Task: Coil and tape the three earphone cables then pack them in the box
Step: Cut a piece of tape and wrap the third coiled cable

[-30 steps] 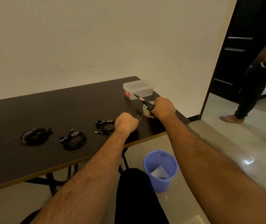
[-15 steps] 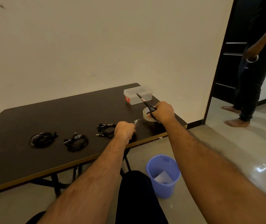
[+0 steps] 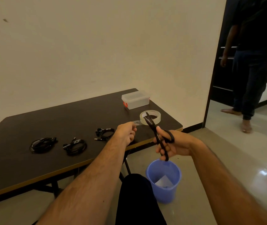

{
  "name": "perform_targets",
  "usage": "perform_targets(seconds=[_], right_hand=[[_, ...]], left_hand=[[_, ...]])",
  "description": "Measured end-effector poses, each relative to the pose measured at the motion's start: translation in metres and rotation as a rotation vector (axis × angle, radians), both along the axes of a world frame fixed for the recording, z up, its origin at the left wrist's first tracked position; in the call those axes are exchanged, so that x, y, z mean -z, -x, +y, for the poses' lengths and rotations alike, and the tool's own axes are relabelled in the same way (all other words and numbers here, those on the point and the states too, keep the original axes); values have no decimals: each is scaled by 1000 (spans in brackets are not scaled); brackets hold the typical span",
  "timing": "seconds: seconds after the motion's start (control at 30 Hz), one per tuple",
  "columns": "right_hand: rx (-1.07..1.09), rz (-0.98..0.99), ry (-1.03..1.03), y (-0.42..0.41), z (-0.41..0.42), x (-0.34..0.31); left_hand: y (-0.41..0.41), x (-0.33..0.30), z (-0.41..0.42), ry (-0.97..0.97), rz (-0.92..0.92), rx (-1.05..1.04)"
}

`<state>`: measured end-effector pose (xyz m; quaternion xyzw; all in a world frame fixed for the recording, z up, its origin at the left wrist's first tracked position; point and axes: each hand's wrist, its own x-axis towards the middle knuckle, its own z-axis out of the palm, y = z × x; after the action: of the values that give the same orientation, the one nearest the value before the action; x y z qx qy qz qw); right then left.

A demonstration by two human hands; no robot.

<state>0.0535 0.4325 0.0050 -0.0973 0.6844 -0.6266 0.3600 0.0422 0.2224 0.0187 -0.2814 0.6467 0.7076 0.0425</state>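
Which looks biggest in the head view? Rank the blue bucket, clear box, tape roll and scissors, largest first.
1. Blue bucket, though it sits nearest the camera.
2. Scissors, longer than the box but thin, so unsure.
3. Clear box, farthest away.
4. Tape roll.

Three coiled black earphone cables lie on one dark table [image 3: 32,159]: the first coil [image 3: 42,145] at the far left, the second coil [image 3: 75,146] just to its right, the third coil [image 3: 105,133] further right. One clear lidded box [image 3: 135,99] sits at the far right corner. One roll of clear tape [image 3: 150,117] lies near it. One pair of black scissors [image 3: 158,135]. Two bare hands: one left hand [image 3: 126,133], one right hand [image 3: 172,146]. One blue bucket [image 3: 163,181] stands on the floor. One other person [image 3: 252,62] stands in one doorway at the right.
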Motion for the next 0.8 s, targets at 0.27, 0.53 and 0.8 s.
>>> perform_targets(seconds=[0.27,0.53,0.8], right_hand=[[-149,-94,75,-3,-4,19],[-80,-89,86,6,-27,8],[-26,-49,58,7,-35,6]], left_hand=[[4,-5,-2,-5,-10,-15],[3,-8,-3,-3,0,-11],[2,-7,-7,23,-7,-12]])
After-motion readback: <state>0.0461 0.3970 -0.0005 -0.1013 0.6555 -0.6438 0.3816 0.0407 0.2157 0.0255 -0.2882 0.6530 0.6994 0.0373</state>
